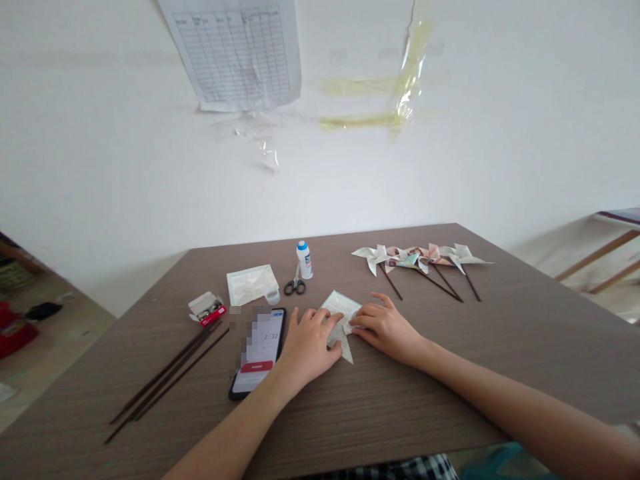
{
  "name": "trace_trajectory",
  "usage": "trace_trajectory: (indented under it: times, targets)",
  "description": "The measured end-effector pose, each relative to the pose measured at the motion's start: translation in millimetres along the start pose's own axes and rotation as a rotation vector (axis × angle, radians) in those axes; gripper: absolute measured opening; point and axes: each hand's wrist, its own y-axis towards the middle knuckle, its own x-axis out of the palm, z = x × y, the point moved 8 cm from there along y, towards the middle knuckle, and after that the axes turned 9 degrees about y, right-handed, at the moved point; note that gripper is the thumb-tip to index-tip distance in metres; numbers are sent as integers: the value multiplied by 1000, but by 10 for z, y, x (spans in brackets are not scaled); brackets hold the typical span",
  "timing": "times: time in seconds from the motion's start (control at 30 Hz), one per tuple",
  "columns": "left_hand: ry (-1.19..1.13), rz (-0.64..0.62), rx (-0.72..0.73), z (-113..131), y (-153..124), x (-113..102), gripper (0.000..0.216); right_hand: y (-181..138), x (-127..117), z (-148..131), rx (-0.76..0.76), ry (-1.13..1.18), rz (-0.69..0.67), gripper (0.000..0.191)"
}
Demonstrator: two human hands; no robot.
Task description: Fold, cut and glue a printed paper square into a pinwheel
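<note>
A folded piece of printed paper (340,313) lies on the brown table (450,373) in front of me. My left hand (307,347) lies flat on its left part, fingers stretched out over the paper. My right hand (385,327) presses its fingertips on the paper's right edge, fingers extended. Neither hand lifts the paper; both press it to the table.
A phone (257,353) lies left of my left hand. Several dark sticks (170,373) lie further left, by a small red box (207,309). Scissors (295,285), a glue bottle (304,259) and a plastic packet (251,283) sit behind. Finished paper pinwheels (420,261) lie at the back right.
</note>
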Motion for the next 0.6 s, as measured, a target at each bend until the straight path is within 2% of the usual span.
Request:
trace_trajectory:
  times: [0.6]
  targets:
    - [19, -41, 14, 2, 10, 15, 51, -5, -2, -5, -18, 5, 3, 20]
